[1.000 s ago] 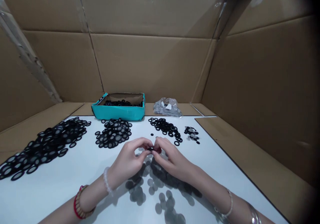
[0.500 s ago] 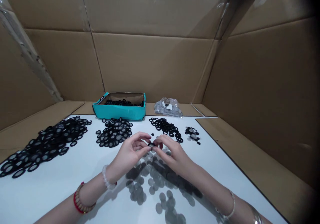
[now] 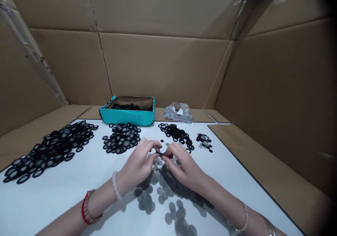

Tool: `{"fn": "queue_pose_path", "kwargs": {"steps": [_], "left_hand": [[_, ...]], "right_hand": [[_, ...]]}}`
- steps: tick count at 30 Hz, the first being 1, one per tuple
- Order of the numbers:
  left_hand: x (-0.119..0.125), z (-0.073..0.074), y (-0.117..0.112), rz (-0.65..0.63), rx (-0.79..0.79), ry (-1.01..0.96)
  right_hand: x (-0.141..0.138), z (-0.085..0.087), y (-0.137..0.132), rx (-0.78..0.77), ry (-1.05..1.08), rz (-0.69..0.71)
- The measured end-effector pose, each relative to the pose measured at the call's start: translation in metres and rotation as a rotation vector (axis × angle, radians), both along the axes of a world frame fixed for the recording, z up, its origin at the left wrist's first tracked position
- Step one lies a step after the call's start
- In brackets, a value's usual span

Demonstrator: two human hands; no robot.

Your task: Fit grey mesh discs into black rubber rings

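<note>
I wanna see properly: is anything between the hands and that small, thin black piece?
Nothing visible is in the way: the left hand and right hand both pinch the small, thin black piece directly.

Teal open-topped box (image 3: 127,117), clear plastic bag (image 3: 177,113) to its right; brown cardboard wall (image 3: 163,64) behind both.

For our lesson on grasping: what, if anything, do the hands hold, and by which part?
The left hand and right hand pinch a small dark piece by its opposite edges.
</note>
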State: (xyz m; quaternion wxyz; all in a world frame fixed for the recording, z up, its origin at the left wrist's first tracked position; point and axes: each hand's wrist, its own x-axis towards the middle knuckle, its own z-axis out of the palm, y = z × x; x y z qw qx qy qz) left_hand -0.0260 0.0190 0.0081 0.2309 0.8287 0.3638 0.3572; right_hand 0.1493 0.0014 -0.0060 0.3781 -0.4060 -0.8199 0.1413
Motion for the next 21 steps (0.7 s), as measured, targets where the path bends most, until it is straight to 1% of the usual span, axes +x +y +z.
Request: {"fn": "queue_pose_path", "kwargs": {"steps": [2, 4, 6, 8, 9, 10, 11, 12, 15, 17, 19, 21], "left_hand": [[0.001, -0.001, 0.000, 0.021, -0.002, -0.039], [0.003, -0.003, 0.001, 0.048, -0.054, -0.114], [0.005, -0.006, 0.003, 0.081, -0.194, -0.235], [0.007, -0.009, 0.006, 0.098, -0.387, -0.352], [0.007, -0.010, 0.007, 0.097, -0.468, -0.389], [0.007, -0.010, 0.008, 0.092, -0.511, -0.409], [0.006, -0.010, 0.008, 0.081, -0.507, -0.409], [0.005, -0.010, 0.009, 0.067, -0.461, -0.392], [0.001, -0.008, 0.008, 0.013, -0.221, -0.251], [-0.002, -0.006, 0.007, -0.023, -0.113, -0.137], [-0.003, -0.006, 0.006, -0.042, -0.069, -0.070], [-0.003, -0.006, 0.006, -0.044, -0.066, -0.034]], "right_hand": [[-0.001, -0.003, 0.000, 0.005, 0.026, -0.014], [-0.001, -0.007, 0.000, -0.015, 0.057, -0.028], [-0.001, -0.010, 0.002, -0.054, 0.085, -0.032], [-0.001, -0.011, 0.004, -0.078, 0.104, -0.022], [0.000, -0.012, 0.005, -0.077, 0.111, -0.013], [0.000, -0.011, 0.006, -0.068, 0.116, -0.005], [0.001, -0.011, 0.007, -0.058, 0.116, -0.001], [0.002, -0.010, 0.008, -0.049, 0.113, 0.000], [0.004, -0.008, 0.009, -0.048, 0.071, -0.008], [0.005, -0.007, 0.008, -0.065, 0.022, 0.001], [0.004, -0.006, 0.008, -0.085, -0.023, 0.026], [0.004, -0.005, 0.008, -0.092, -0.051, 0.040]]}}
